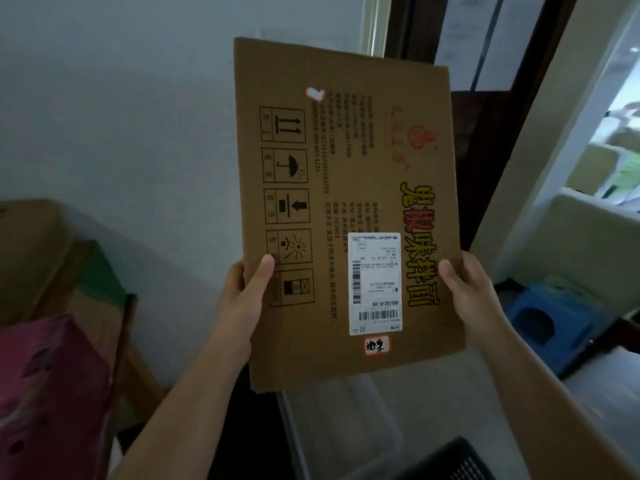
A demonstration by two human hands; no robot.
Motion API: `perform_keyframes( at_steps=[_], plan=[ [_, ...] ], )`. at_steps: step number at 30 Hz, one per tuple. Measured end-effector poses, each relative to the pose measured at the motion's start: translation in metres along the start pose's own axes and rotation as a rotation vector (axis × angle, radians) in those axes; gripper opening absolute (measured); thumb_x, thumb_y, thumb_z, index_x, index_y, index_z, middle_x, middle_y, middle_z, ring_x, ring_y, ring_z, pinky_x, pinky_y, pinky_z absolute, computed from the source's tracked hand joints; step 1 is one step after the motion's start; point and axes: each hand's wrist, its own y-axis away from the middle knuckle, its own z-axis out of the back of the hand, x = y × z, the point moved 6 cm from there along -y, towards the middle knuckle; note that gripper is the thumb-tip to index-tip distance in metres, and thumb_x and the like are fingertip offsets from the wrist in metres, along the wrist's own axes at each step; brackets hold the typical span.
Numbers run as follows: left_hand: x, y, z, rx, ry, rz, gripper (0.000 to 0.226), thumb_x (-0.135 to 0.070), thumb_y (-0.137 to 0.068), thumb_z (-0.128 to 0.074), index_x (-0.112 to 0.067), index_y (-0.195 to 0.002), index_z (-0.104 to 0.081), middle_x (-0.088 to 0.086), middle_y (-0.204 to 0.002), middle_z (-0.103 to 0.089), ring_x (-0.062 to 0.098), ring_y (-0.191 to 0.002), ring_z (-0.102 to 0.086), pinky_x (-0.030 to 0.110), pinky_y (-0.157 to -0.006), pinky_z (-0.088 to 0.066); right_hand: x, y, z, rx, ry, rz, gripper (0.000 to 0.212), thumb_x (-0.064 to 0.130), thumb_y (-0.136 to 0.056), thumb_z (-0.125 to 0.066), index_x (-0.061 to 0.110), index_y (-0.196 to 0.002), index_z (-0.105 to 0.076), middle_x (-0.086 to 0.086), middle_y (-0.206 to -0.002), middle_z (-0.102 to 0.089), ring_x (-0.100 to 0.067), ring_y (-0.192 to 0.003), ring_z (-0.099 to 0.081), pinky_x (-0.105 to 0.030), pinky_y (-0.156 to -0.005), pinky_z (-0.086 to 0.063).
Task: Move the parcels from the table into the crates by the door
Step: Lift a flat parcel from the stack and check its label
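Left hand (242, 299) and right hand (471, 292) clamped on the lower side edges of a flat cardboard parcel (346, 188), thumbs on its printed face. Held upright in the air, above a clear crate (346, 420).

Flat brown cardboard parcel (346, 202), upright, white shipping label (375, 284) low.

Both bare forearms reach up and forward. The left hand (242, 299) and right hand (472, 292) face each other, thumbs toward the camera, fingers hidden behind.
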Motion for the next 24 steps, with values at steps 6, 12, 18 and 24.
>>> perform_keyframes(
  at_steps=[6,12,18,24],
  plan=[
    [0.124,-0.039,-0.006,-0.002,-0.005,0.252,0.039,-0.048,-0.084,-0.060,-0.034,-0.118,-0.046,-0.003,-0.103,-0.063,0.017,-0.092,-0.059,0.040,-0.077,-0.047,-0.124,-0.011,0.000,0.030,0.021,-0.223,0.015,0.019,-0.095,-0.055,0.024,-0.109,-0.054,-0.001,-0.101,-0.070,-0.016,-0.088,-0.070,-0.038,-0.076,-0.056],
    [0.247,-0.072,0.007,-0.025,0.005,0.450,0.061,-0.054,-0.067,-0.060,-0.030,-0.122,-0.047,-0.001,-0.107,-0.065,0.018,-0.096,-0.062,0.036,-0.073,-0.049,-0.246,-0.010,-0.018,-0.011,0.085,-0.396,0.015,0.014,-0.094,-0.056,0.028,-0.099,-0.059,-0.005,-0.099,-0.071,-0.025,-0.085,-0.071,-0.042,-0.073,-0.058],
    [0.365,-0.109,0.030,-0.076,-0.084,0.577,0.061,-0.060,-0.066,-0.056,-0.032,-0.119,-0.047,-0.004,-0.103,-0.064,0.016,-0.093,-0.061,0.037,-0.078,-0.047,-0.365,-0.012,-0.042,0.030,0.173,-0.503,0.018,0.015,-0.093,-0.058,0.030,-0.101,-0.063,0.003,-0.091,-0.073,-0.015,-0.081,-0.071,-0.031,-0.067,-0.059],
    [0.471,-0.142,0.048,-0.065,-0.177,0.643,0.051,-0.046,-0.075,-0.063,-0.027,-0.120,-0.049,-0.007,-0.102,-0.063,0.011,-0.091,-0.059,0.029,-0.071,-0.045,-0.474,-0.017,-0.057,0.090,0.287,-0.603,0.028,0.023,-0.095,-0.056,0.021,-0.122,-0.061,0.000,-0.100,-0.072,-0.016,-0.087,-0.070,-0.037,-0.076,-0.058]
  ],
)
